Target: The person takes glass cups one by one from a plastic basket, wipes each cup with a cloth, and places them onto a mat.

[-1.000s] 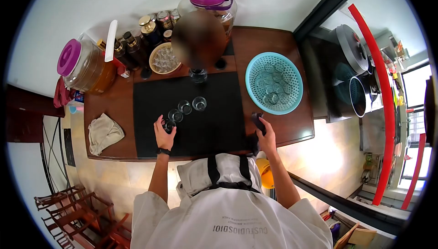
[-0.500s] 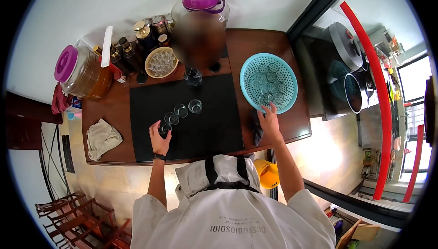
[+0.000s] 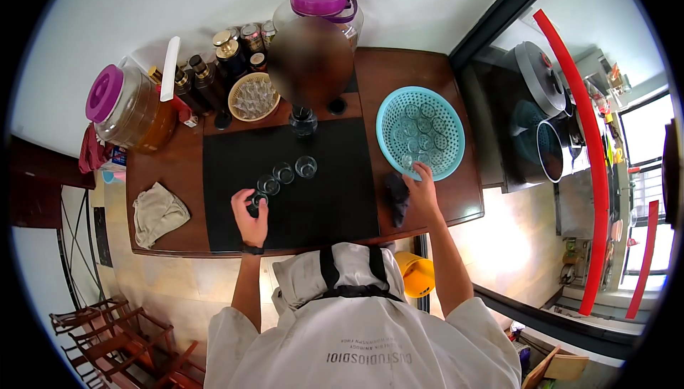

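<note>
My left hand (image 3: 250, 219) is curled round a small glass cup (image 3: 258, 199) at the near-left end of a row on a black mat (image 3: 320, 204). Beside it stand three more cups: a near one (image 3: 268, 184), a middle one (image 3: 283, 172) and a far one (image 3: 306, 167). My right hand (image 3: 422, 188) reaches over the near rim of a light-blue colander (image 3: 456, 154), its fingers closed on a clear glass cup (image 3: 408, 162) just inside. Several similar glasses (image 3: 425, 125) lie in the colander. My fingers partly cover both held cups.
A dark cloth (image 3: 397, 200) lies left of my right wrist, and a beige cloth (image 3: 159, 214) at the table's left. Behind the mat are a wicker basket (image 3: 254, 115) of small clear items, dark bottles (image 3: 208, 84) and purple-lidded jars (image 3: 107, 95). A blurred brown shape blocks the upper middle.
My right hand's fingers have drawn slightly back toward the colander's near rim, with a glass cup now by the rim. My left hand stays at its cup, slightly shifted. The view has shifted slightly.
</note>
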The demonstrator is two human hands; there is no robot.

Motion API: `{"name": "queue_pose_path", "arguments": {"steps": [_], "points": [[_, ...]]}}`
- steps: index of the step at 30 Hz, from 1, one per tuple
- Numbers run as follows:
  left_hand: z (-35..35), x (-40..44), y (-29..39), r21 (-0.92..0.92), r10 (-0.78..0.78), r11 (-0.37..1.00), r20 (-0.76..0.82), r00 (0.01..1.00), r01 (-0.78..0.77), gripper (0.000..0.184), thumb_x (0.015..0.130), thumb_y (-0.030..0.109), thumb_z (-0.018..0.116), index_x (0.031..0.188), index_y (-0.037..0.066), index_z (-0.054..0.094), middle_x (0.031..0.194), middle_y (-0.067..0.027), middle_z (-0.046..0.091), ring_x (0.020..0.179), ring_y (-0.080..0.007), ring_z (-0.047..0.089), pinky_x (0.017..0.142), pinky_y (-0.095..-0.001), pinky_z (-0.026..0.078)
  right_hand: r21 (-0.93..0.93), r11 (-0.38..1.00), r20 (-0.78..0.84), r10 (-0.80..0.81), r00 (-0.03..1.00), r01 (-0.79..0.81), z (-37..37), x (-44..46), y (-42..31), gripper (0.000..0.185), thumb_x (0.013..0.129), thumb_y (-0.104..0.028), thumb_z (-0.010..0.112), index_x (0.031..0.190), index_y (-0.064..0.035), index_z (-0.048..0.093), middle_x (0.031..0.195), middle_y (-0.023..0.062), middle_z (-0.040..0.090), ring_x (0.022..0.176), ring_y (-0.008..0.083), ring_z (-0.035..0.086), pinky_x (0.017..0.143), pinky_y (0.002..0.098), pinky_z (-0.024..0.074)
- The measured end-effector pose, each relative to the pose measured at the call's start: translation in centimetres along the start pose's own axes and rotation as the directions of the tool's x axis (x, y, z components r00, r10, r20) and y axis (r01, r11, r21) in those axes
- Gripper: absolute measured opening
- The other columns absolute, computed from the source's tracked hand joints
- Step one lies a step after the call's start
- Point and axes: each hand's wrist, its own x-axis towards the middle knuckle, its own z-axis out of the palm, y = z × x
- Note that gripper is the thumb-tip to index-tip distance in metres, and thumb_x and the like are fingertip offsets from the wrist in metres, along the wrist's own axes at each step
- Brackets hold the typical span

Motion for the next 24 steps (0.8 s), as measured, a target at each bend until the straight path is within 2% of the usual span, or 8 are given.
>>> {"name": "queue_pose_path", "arguments": {"steps": [4,8,11,15,16,20,23,24], "points": [[2.5,0.0,2.8,-0.109,0.024,0.994,0.136,0.99,-0.009,0.032,0.079,0.007,0.068,0.108,0.004,0.055,0.111,-0.0121,0.053,0.099,-0.0238,0.055,0.076,-0.0312,0.047,-0.082,0.993,0.014,-0.079,0.997,0.08,-0.4,-1.9,-4.9,0.045,0.084,-0.008,0.067,0.123,0.0066,0.052,0.136,0.0123,0.042,0.086,0.0134,0.06,0.066,0.0233,0.0502],[6.5,0.0,5.8,-0.382,-0.072,0.898,0.361,0.93,0.217,0.044,0.082,0.006,0.067,0.122,0.005,0.049,0.119,-0.0098,0.05,0.101,-0.0188,0.057,0.077,-0.0272,0.049,0.086,0.992,0.111,-0.106,0.988,0.097,0.2,-4.0,-10.1,0.049,0.083,-0.003,0.066,0.128,0.0031,0.048,0.136,0.008,0.041,0.073,0.0069,0.053,0.062,0.0201,0.045],[9.6,0.0,8.0,-0.564,-0.147,0.66,0.552,0.821,0.497,0.057,0.09,0.01,0.06,0.14,0.008,0.033,0.136,-0.0113,0.043,0.106,-0.0186,0.058,0.079,-0.0256,0.049,0.244,0.966,0.245,-0.146,0.959,0.084,0.9,-5.7,-13.5,0.053,0.082,0.0,0.066,0.131,-0.0001,0.047,0.136,0.0046,0.04,0.066,0.0032,0.044,0.06,0.0179,0.0405],[11.6,1.2,10.6,-0.608,-0.124,0.27,0.747,0.653,0.747,0.058,0.097,0.025,0.052,0.146,0.011,0.023,0.128,-0.0103,0.05,0.094,-0.0175,0.061,0.073,-0.0234,0.047,0.339,0.94,0.429,-0.127,0.894,-0.028,2.7,-7.7,-16.3,0.059,0.078,-0.005,0.072,0.132,-0.0023,0.048,0.136,0.0062,0.038,0.075,0.0041,0.044,0.064,0.0195,0.041],[12.1,1.2,10.4,-0.59,-0.112,0.172,0.784,0.61,0.789,0.05,0.098,0.027,0.051,0.14,0.012,0.031,0.119,-0.0089,0.054,0.082,-0.0153,0.06,0.066,-0.0234,0.046,0.335,0.941,0.478,-0.135,0.868,-0.038,2.9,-8.0,-17.1,0.065,0.074,-0.008,0.077,0.132,-0.0037,0.048,0.136,0.0057,0.038,0.079,0.0052,0.043,0.066,0.0208,0.0413],[11.9,0.6,8.6,-0.583,-0.197,0.318,0.731,0.653,0.748,0.032,0.099,0.031,0.047,0.124,0.011,0.041,0.106,-0.0061,0.054,0.071,-0.0129,0.056,0.06,-0.0232,0.046,0.147,0.98,0.464,-0.185,0.867,0.13,3.6,-8.6,-16.5,0.071,0.066,-0.008,0.082,0.13,-0.0039,0.051,0.136,0.004,0.039,0.07,0.0057,0.04,0.065,0.0212,0.0417],[10.4,0.7,8.2,-0.58,-0.344,0.197,0.714,0.61,0.79,0.033,0.1,0.031,0.046,0.126,0.011,0.04,0.107,-0.0061,0.054,0.071,-0.0133,0.057,0.06,-0.0232,0.046,-0.046,0.963,0.397,-0.225,0.89,0.264,3.2,-8.5,-13.8,0.06,0.066,-0.014,0.082,0.12,-0.003,0.058,0.125,0.0089,0.048,0.073,0.014,0.05,0.067,0.0276,0.0461],[10.2,0.6,7.7,-0.585,-0.352,0.178,0.713,0.606,0.791,0.036,0.098,0.038,0.047,0.123,0.012,0.044,0.102,-0.0045,0.057,0.073,-0.0136,0.058,0.062,-0.0252,0.047,-0.165,0.942,0.374,-0.215,0.902,0.293,3.5,-8.1,-10.7,0.054,0.066,-0.017,0.081,0.114,-0.004,0.059,0.12,0.0126,0.05,0.079,0.0211,0.054,0.071,0.0316,0.0477]]}}
